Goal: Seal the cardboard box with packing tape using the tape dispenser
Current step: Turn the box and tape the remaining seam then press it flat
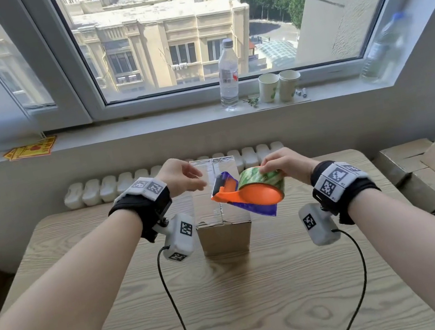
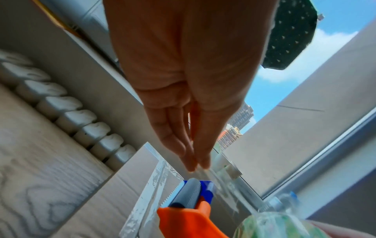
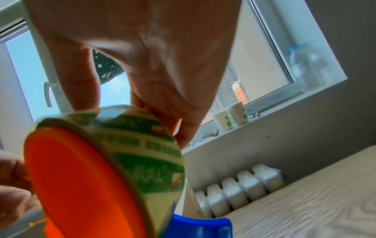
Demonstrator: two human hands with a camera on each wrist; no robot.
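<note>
a person's two bare arms reach forward over a wooden desk point(image 1: 262, 301), each wrist wearing a black strap with a small camera. a tall cardboard box point(image 1: 222, 223) stands on the desk between the hands, its top flaps closed, with a strip of clear tape already running along the centre seam. what is inside the box cannot be seen.

the right hand point(image 1: 285, 166) holds a tape dispenser point(image 1: 247, 195) in the air just above the box top. its grip is closed around the roll of green printed tape point(image 1: 263, 181), thumb on one side and fingers curled over the other. the dispenser has an orange body, a blue frame and a grey roller at its front end, which points toward the left hand.

the left hand point(image 1: 181, 178) hovers over the far left part of the box top, close to the roller. its grip is loose, fingers straight and close together, holding nothing.

on the windowsill point(image 1: 146, 125) behind stand a clear plastic bottle point(image 1: 227, 75), two paper cups point(image 1: 279, 86) side by side, and a second bottle point(image 1: 385, 50) at the far right. what the cups contain cannot be seen. a white radiator point(image 1: 105, 188) sits below the sill, behind the desk.
</note>
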